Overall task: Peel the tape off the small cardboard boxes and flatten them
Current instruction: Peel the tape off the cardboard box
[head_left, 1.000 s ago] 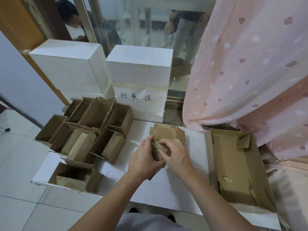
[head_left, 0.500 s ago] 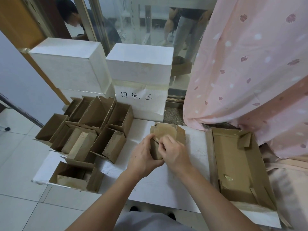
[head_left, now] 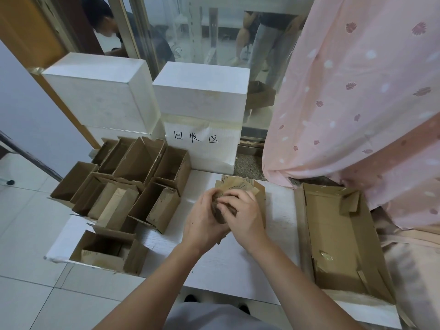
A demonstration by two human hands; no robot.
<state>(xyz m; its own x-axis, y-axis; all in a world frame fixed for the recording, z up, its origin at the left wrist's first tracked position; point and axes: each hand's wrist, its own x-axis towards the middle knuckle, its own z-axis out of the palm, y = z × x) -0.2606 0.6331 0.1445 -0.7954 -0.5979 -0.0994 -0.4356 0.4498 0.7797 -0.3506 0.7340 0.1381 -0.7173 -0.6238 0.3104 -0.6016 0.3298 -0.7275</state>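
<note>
Judging by the bench (head_left: 238, 270), little is done: both hands, left hand (head_left: 204, 220) and right hand (head_left: 242, 215), clamp one small box (head_left: 240, 186) mid-bench, while the heap of boxes (head_left: 133, 186) at left stands unflattened.

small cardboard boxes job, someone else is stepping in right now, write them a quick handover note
Left hand and right hand: both grip one small cardboard box at mid-table, working at its near end.
Open boxes stand clustered on the table's left; one more sits at the near left edge.
Large shallow carton lies on the right, scraps inside.
Done: none of the boxes in view lies flat yet.
Left: finish the held box, then flatten the standing ones.
</note>
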